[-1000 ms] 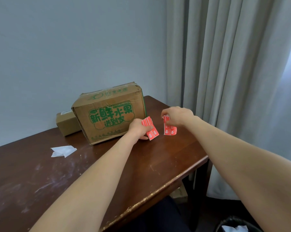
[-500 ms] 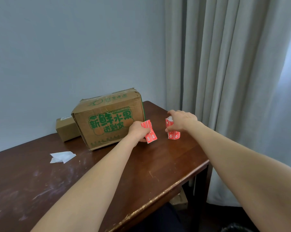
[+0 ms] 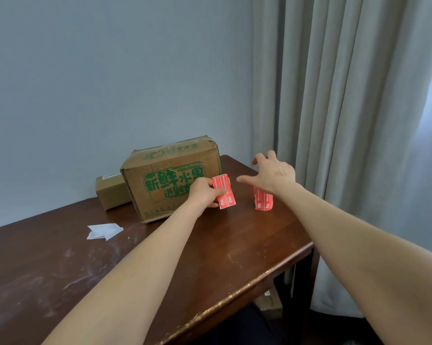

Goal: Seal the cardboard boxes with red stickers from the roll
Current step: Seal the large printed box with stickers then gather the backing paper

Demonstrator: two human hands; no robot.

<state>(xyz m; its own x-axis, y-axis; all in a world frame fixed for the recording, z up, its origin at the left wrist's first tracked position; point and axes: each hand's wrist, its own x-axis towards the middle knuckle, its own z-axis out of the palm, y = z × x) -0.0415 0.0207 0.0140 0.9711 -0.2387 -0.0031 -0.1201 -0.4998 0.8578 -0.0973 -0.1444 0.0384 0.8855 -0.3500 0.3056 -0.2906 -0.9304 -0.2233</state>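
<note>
Red sticker strip [image 3: 225, 193] in your left hand [image 3: 205, 195], sticker roll [image 3: 263, 199] upright at centre frame.
Your left hand pinches the strip in front of the large cardboard box [image 3: 170, 178]. The box's green print reads 新鲜水果, but the strip's white writing is too small to read. Your right hand [image 3: 274, 176] hangs over the roll with its fingers spread. The roll stands on the table [image 3: 234, 247] right of the box.

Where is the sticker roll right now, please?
In the head view, the sticker roll stands at the right of the table, just below the right hand, beside the strip the left hand holds.
</note>
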